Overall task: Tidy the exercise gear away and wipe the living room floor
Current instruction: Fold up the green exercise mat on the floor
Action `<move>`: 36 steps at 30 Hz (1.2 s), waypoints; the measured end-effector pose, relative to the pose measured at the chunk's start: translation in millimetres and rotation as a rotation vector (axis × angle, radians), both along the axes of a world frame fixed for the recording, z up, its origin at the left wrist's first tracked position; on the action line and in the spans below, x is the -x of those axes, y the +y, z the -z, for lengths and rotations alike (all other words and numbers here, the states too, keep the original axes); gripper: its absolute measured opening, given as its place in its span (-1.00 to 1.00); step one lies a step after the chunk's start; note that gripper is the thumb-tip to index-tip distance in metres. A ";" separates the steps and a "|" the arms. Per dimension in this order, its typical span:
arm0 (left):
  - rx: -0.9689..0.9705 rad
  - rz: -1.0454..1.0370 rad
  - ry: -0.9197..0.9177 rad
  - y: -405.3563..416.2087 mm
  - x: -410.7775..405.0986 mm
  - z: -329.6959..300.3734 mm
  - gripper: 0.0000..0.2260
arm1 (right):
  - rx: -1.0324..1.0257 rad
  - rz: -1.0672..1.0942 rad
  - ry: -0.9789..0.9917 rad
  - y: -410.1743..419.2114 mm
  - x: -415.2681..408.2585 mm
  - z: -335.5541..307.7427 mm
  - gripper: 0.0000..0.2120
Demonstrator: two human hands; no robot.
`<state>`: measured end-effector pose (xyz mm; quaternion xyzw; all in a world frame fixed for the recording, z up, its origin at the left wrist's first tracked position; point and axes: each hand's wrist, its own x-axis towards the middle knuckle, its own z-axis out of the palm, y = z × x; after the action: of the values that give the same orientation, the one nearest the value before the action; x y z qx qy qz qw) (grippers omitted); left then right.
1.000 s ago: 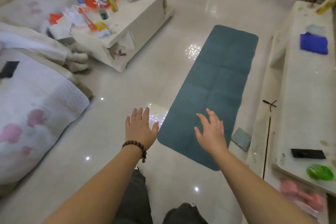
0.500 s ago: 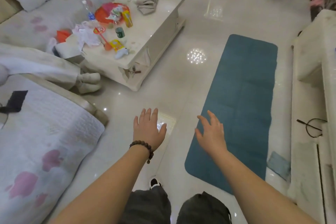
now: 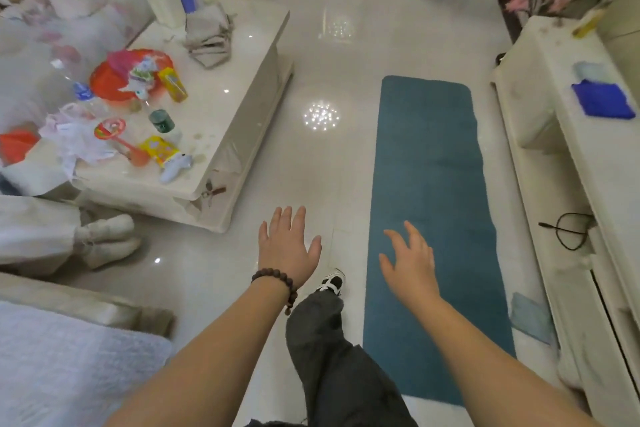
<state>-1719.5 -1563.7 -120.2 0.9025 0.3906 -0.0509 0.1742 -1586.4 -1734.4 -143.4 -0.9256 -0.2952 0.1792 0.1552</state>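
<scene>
A teal exercise mat [image 3: 429, 163] lies flat and unrolled on the glossy white floor [image 3: 325, 163], running away from me along the right side. My left hand [image 3: 287, 246], with a bead bracelet at the wrist, hovers palm down over the bare floor just left of the mat, fingers straight. My right hand [image 3: 410, 262] is held out above the mat's near half, fingers loosely spread, holding nothing. A blue cloth [image 3: 602, 99] lies folded on the white cabinet at the right.
A white coffee table [image 3: 239, 90] cluttered with toys, wrappers and a grey rag stands at left. A sofa with a quilt [image 3: 65, 367] fills the lower left. A long white cabinet [image 3: 568, 184] borders the mat's right edge. My leg and shoe [image 3: 332, 282] step forward between the hands.
The view has swung and moved forward, so the mat now runs straight ahead. My foot has stepped into view. Both hands stay outstretched and empty.
</scene>
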 end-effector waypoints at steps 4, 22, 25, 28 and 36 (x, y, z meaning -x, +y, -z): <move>-0.019 0.129 0.031 58.4 -82.2 9.2 -0.43 | -0.016 0.109 0.024 45.5 -55.7 20.2 -0.56; -0.034 0.919 0.085 147.1 -470.3 5.3 -0.44 | -0.047 0.906 0.096 96.8 -271.3 15.8 -0.56; -0.055 1.066 0.090 150.7 -531.1 19.6 -0.43 | -0.040 1.072 0.112 106.1 -289.4 28.9 -0.56; -0.044 1.215 0.126 162.6 -596.2 35.0 -0.43 | -0.031 1.229 0.121 132.3 -316.8 45.0 -0.56; -0.087 1.618 0.191 231.6 -758.6 52.7 -0.43 | -0.033 1.633 0.183 246.9 -409.3 53.2 -0.55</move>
<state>-960.8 -1332.1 -172.9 0.9030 -0.3673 -0.2224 0.0143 -1177.2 -1487.5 -196.6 -0.8281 0.4825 0.0804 0.2739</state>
